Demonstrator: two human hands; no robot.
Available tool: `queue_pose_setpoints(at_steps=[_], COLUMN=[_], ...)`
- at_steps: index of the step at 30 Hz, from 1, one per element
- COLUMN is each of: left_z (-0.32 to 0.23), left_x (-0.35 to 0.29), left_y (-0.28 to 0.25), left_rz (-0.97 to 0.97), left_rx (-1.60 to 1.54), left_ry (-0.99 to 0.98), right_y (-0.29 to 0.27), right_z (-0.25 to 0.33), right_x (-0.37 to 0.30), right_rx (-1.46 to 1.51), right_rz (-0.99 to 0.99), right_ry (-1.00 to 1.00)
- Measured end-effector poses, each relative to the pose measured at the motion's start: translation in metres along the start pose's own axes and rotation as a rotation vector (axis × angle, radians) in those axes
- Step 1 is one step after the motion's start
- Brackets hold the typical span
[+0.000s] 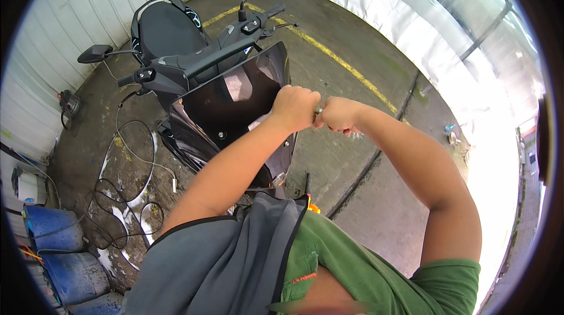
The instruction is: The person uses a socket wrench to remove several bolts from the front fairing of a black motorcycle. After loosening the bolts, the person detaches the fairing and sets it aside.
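Observation:
My left hand (295,107) is closed in a fist beside the right edge of the dark, glossy windscreen (202,106) of a black scooter (167,30). Close against it, knuckles toward it, is my right hand (341,115), also closed with its fingers curled in. A small shiny bit shows between the two fists, too small to name; whatever the fingers hold is hidden. The scooter's front faces me, with its handlebar and two mirrors beyond the windscreen. A grey cloth (223,256) with black edging hangs over my front, on top of a green shirt.
Several blue drums (56,227) stand along the left wall. A dark hose (100,197) lies in loops on the wet floor among white foam patches. Near the wall sits a small dark machine (69,103). A white sheet curtain (376,9) borders the right, past a yellow floor line (341,63).

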State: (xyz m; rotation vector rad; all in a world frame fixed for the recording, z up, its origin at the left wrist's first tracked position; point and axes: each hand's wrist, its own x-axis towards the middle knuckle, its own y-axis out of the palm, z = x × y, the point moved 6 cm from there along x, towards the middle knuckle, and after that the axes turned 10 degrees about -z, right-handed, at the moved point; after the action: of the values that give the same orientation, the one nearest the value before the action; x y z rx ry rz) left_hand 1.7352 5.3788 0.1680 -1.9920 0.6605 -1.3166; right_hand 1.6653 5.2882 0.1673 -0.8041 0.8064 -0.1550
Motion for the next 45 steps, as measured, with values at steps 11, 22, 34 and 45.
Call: queue_pose_setpoints(at_steps=[11, 22, 34, 45], left_z=[0.005, -0.008, 0.007, 0.004], left_x=[0.01, -0.01, 0.019, -0.007], left_y=[0.022, -0.005, -0.001, -0.003], left_rz=[0.286, -0.492, 0.537, -0.152], left_rx=[0.038, 0.005, -0.17, 0.03], left_ry=[-0.027, -0.01, -0.07, -0.099], right_y=[-0.011, 0.008, -0.003, -0.008], right_z=[0.038, -0.008, 0.007, 0.014], right_x=[-0.029, -0.044, -0.038, -0.043], right_rx=[-0.911, 0.873, 0.235, -0.395], right_rz=[-0.518, -0.267, -0.656, -0.71], right_ry=[-0.399, -0.157, -0.673, -1.26])
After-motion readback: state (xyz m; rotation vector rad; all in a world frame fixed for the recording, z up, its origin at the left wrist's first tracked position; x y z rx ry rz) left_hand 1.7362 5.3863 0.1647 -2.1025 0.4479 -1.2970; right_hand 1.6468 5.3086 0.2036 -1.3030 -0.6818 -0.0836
